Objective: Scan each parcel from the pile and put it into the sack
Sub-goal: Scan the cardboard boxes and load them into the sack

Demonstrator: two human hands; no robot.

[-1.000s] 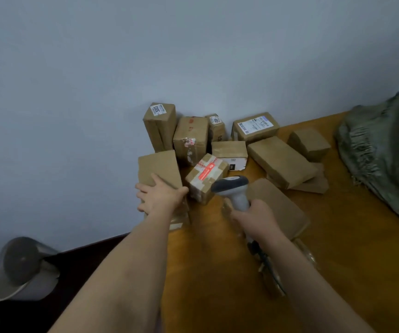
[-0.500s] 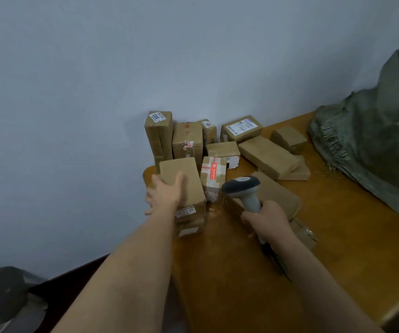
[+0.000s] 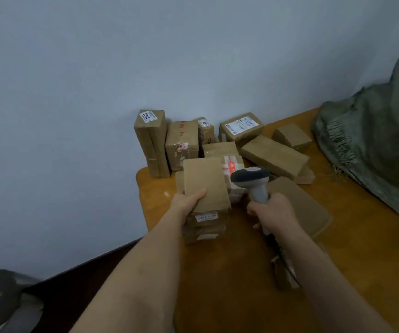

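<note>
Two bare arms reach forward over the wooden bench (image 3: 337, 272), and both hands are busy. The left hand (image 3: 186, 202) grips a flat brown parcel (image 3: 205, 186) at its near left corner, thumb laid across the top face, the other fingers hidden beneath; the forearm runs straight up from the lower left. That parcel sits tilted at the near edge of the pile, a small white label showing on the side facing the camera. The right hand (image 3: 274, 212) is curled tight round the handle of a grey scanner (image 3: 251, 180), wrist level, the scanner's dark head just right of the held parcel and pointing away toward the pile. Behind them more parcels (image 3: 275, 156) crowd against the pale wall (image 3: 121, 68): a tall one (image 3: 151, 143) standing upright at the left, one with a white shipping label (image 3: 240, 126) at the back. The green sack (image 3: 373, 145) slumps on the bench's far right, well apart from the hands.
</note>
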